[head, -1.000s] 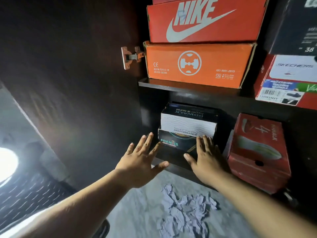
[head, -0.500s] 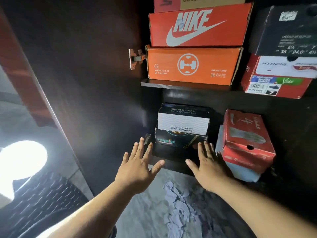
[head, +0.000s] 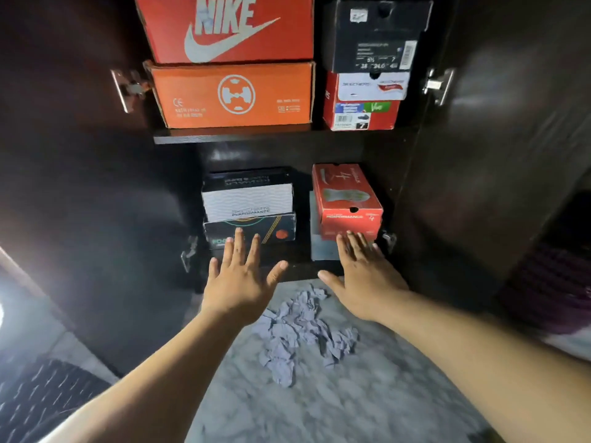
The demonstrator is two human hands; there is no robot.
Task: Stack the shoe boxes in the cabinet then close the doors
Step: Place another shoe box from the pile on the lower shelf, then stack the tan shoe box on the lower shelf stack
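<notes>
The dark cabinet stands with both doors swung out, left door (head: 80, 193) and right door (head: 499, 161). On the upper shelf (head: 230, 137) a red Nike box (head: 224, 27) rests on an orange box (head: 233, 95); beside them a black box (head: 374, 33) sits on a red Skechers box (head: 361, 103). Below, a white Skechers box (head: 248, 201) lies on a dark Foamies box (head: 256, 230), and a red box (head: 347, 199) lies on a pale box (head: 319, 247). My left hand (head: 238, 279) is spread flat before the Foamies box. My right hand (head: 364, 273) is spread before the red box. Neither holds anything.
Crumpled grey paper (head: 300, 334) lies on the marble floor (head: 351, 404) just in front of the cabinet. A dark ribbed mat (head: 44, 401) is at the lower left. Metal hinges (head: 128, 89) stick out at the cabinet's inner sides.
The view has swung right, bringing the right door and the whole cabinet interior into sight. My right hand has shifted from the Foamies box over to the red box.
</notes>
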